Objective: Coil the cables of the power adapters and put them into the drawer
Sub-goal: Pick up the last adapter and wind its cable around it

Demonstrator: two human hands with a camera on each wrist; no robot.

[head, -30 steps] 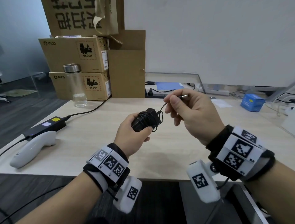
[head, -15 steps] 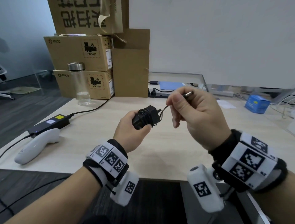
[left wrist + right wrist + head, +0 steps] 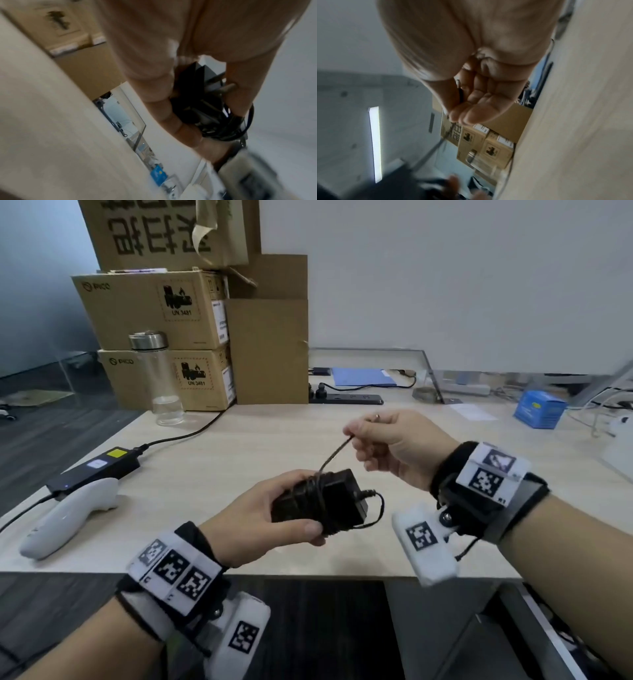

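Note:
My left hand (image 3: 274,515) grips a small black power adapter (image 3: 329,503) with its thin black cable wound around the body, held above the near edge of the light wooden table (image 3: 239,440). In the left wrist view the adapter (image 3: 202,86) sits between thumb and fingers, with cable loops below. My right hand (image 3: 387,446) pinches the free end of the cable (image 3: 334,455) up and to the right; the metal plug tip (image 3: 376,416) pokes out past the fingers. The right wrist view shows the cable end (image 3: 459,93) pinched in the curled fingers. A second, flat black adapter (image 3: 99,469) lies at the table's left.
A white controller (image 3: 68,517) lies near the left front edge. A clear bottle (image 3: 156,378) and stacked cardboard boxes (image 3: 157,313) stand at the back left. A black power strip (image 3: 346,398), blue folder (image 3: 363,376) and blue box (image 3: 537,409) sit at the back.
My left hand has lowered the adapter toward me and turned it flatter. The right hand has drawn the cable end out to the right, leaving a taut strand between the hands.

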